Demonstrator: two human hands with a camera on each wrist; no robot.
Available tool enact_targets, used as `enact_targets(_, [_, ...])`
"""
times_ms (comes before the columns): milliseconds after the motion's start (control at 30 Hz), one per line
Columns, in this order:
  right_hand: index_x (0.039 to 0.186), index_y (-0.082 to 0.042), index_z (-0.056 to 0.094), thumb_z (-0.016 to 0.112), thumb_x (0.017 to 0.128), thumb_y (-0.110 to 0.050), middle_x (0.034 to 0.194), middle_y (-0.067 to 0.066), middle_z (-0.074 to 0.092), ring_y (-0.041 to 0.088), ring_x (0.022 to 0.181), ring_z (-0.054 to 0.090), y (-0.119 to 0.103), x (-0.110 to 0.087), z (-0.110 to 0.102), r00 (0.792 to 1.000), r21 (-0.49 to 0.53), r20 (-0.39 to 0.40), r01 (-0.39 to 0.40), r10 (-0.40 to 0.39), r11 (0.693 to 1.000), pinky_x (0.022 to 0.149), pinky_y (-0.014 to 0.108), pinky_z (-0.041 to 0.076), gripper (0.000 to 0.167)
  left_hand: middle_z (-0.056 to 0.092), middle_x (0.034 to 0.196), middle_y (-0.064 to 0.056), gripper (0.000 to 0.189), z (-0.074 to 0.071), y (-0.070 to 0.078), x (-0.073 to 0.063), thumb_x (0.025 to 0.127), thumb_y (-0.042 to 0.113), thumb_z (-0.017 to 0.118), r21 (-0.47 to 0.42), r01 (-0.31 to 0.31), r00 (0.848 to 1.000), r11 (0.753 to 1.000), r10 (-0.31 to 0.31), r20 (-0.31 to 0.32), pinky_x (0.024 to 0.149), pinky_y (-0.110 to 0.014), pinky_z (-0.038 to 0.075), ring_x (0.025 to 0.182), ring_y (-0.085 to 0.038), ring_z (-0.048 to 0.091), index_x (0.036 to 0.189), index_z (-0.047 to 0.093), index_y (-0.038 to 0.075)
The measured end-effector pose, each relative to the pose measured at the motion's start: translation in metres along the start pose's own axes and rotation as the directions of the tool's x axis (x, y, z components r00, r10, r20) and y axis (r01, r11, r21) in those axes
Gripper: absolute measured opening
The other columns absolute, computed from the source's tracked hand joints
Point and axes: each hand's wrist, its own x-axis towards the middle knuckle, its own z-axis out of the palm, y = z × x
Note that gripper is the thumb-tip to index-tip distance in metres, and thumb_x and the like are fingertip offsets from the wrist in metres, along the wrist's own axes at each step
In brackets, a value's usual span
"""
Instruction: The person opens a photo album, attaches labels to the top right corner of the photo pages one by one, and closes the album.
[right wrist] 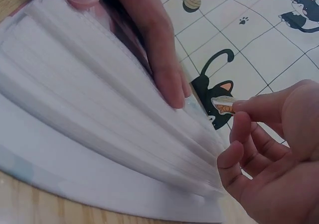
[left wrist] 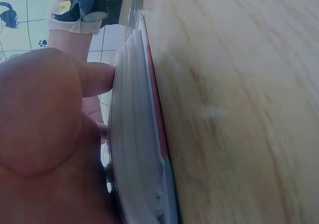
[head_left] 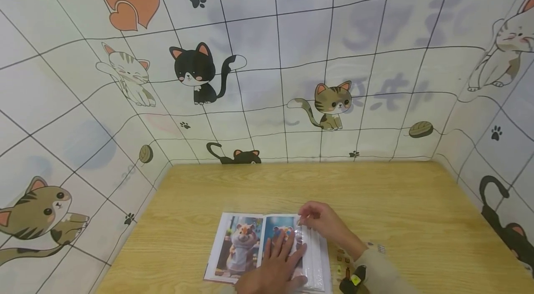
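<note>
An album [head_left: 214, 257] lies open on the table, a hamster picture [head_left: 243, 250] in its left page and a blue-backed one [head_left: 273, 222] in its right. My left hand [head_left: 278, 261] rests flat on the right page with its fingers spread, covering part of the picture. At the page's upper right corner, my right hand [head_left: 323, 220] pinches a small clear-edged sticker [right wrist: 223, 106] with an orange print between thumb and fingertip. The right wrist view shows the sticker held just beyond the edges of the album's thick stack of pages [right wrist: 99, 94].
Several small stickers [head_left: 340, 259] lie on the table [head_left: 200, 187] right of the album, partly under the right forearm. A black wrist camera [head_left: 352, 280] sits on the right sleeve. Walls covered with cat-print sheeting [head_left: 258, 80] stand behind the table and along both sides.
</note>
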Motion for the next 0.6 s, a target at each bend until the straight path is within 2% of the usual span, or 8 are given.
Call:
enact_targets(167, [0.104, -0.002, 0.067, 0.067, 0.089, -0.003, 0.093, 0.007, 0.069, 0.017, 0.085, 0.063, 0.005, 0.006, 0.004, 0.999, 0.001, -0.011, -0.038, 0.038, 0.999, 0.07, 0.024, 0.051, 0.015, 0.013, 0.164, -0.02, 0.066, -0.001, 0.0, 0.0, 0.1, 0.053, 0.044, -0.01, -0.011, 1.0, 1.0, 0.011, 0.006, 0.107, -0.074, 0.022, 0.149, -0.046, 0.01, 0.155, 0.031, 0.019])
enact_targets(300, [0.102, -0.005, 0.068, 0.066, 0.09, -0.002, 0.092, 0.004, 0.068, 0.017, 0.087, 0.062, 0.01, 0.008, 0.006, 0.998, -0.039, -0.035, -0.06, 0.059, 0.997, 0.074, 0.026, 0.05, 0.013, 0.009, 0.165, -0.018, 0.067, -0.001, 0.001, 0.002, 0.1, 0.054, 0.044, -0.032, -0.01, 1.0, 0.999, 0.011, 0.023, 0.108, -0.074, 0.019, 0.15, -0.045, 0.006, 0.156, 0.029, 0.02])
enact_targets(500, [0.101, -0.007, 0.068, 0.066, 0.09, -0.003, 0.093, 0.002, 0.067, 0.017, 0.088, 0.06, 0.01, 0.01, 0.009, 0.997, -0.061, -0.042, -0.071, 0.068, 0.996, 0.077, 0.03, 0.049, 0.011, 0.011, 0.165, -0.019, 0.067, 0.001, 0.0, 0.001, 0.1, 0.054, 0.044, -0.008, -0.008, 1.0, 1.0, 0.008, -0.001, 0.107, -0.074, 0.02, 0.15, -0.045, 0.008, 0.155, 0.03, 0.02])
enact_targets(600, [0.1, -0.008, 0.067, 0.065, 0.09, -0.002, 0.092, 0.002, 0.066, 0.017, 0.088, 0.059, 0.009, 0.01, 0.011, 0.996, -0.071, -0.05, -0.079, 0.076, 0.994, 0.077, 0.03, 0.048, 0.011, 0.011, 0.165, -0.018, 0.066, 0.001, -0.001, 0.001, 0.1, 0.054, 0.044, -0.012, 0.002, 1.0, 1.0, -0.002, 0.007, 0.107, -0.074, 0.02, 0.15, -0.044, 0.007, 0.155, 0.03, 0.021])
